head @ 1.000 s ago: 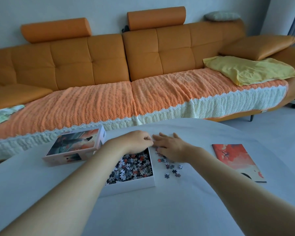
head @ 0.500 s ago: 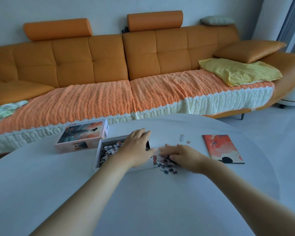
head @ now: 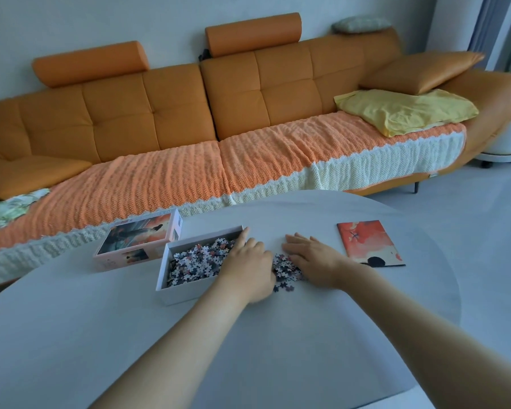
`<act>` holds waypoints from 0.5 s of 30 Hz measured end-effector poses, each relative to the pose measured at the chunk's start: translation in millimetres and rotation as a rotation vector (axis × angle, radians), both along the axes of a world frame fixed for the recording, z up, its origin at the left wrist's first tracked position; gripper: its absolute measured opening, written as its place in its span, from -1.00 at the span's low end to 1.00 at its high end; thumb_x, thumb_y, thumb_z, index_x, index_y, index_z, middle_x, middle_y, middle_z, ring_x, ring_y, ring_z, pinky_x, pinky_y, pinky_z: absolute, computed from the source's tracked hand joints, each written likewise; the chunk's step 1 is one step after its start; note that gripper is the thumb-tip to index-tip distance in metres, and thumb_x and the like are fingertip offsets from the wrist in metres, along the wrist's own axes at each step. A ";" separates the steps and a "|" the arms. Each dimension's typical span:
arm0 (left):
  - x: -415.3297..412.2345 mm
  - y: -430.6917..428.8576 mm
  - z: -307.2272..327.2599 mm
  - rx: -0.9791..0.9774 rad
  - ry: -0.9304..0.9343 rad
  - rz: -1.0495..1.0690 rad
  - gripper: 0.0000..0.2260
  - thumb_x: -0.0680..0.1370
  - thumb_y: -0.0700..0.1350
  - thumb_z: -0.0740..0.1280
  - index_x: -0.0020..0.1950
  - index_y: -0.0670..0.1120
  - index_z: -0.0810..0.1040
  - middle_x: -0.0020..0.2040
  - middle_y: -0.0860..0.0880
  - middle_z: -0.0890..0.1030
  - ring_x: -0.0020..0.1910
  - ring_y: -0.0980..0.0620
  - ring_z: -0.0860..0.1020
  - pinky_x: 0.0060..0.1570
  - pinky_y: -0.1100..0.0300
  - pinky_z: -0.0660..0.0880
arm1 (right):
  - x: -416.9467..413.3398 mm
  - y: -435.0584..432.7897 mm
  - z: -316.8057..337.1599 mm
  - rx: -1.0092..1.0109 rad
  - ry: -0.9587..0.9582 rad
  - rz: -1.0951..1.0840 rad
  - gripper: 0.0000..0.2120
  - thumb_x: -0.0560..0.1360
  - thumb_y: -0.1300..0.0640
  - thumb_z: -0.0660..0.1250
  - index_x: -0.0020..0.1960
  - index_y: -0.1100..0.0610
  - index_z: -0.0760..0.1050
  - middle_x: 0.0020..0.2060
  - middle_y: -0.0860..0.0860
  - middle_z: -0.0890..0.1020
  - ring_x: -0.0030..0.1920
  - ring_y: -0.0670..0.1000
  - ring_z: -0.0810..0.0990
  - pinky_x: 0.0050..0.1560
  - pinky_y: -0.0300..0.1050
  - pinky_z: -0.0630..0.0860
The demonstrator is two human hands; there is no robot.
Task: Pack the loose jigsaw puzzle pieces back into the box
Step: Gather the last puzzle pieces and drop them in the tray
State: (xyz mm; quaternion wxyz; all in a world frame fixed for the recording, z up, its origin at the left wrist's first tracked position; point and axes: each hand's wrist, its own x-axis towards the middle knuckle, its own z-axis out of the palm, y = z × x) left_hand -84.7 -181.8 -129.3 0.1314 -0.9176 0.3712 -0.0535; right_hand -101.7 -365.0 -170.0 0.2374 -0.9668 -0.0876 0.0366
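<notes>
The loose puzzle pieces (head: 286,270) lie in a small heap on the white bench (head: 248,355), just right of the open box (head: 186,292), squeezed between the two hands. The left hand (head: 250,268) lies palm down over the right end of the box, grasping nothing, its fingers stretched out and one fingertip reaching the box's far corner; its outer edge touches the heap. The right hand (head: 314,259) lies flat on the bench on the side of the heap away from the box, released, fingers straight and close together, with its inner edge against the pieces. Inside the box a thick layer of packed pieces (head: 198,261) covers the floor. The box's right wall stands between the heap and the inside of the box, though the left hand hides that wall. Touching the far left corner of the box is the box lid (head: 136,240), picture side up. Well to the right of the box, beyond the right hand, lies a flat red-and-white picture sheet (head: 368,242). Behind the box, past the bench edge, runs an orange sofa (head: 174,113) with a knitted orange blanket (head: 160,187) and a yellow cloth (head: 404,112). Any pieces under either palm cannot be seen, and the single pieces are too small to tell apart.
</notes>
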 end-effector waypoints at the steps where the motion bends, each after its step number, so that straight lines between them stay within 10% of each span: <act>1: -2.9 -0.3 1.9 -0.009 0.015 -0.005 -0.67 0.57 -0.04 0.10 0.17 -0.16 0.53 0.15 -0.14 0.52 0.30 -0.12 0.38 0.53 -0.07 -0.19 | -4.7 1.7 0.3 0.017 -0.002 0.014 -0.59 0.66 0.11 0.01 0.49 0.05 0.28 0.55 0.01 0.13 0.56 -0.03 0.00 0.52 -0.03 -0.11; 15: -43.3 64.0 0.4 -0.696 0.069 -0.157 -0.68 0.51 -0.27 0.22 0.24 -0.11 0.56 0.11 0.05 0.51 0.15 0.10 0.44 0.20 0.26 0.38 | -47.1 40.2 8.2 0.093 0.009 0.037 -0.54 0.64 0.12 0.05 0.53 0.04 0.19 0.55 -0.01 0.12 0.56 -0.04 0.00 0.54 -0.03 -0.07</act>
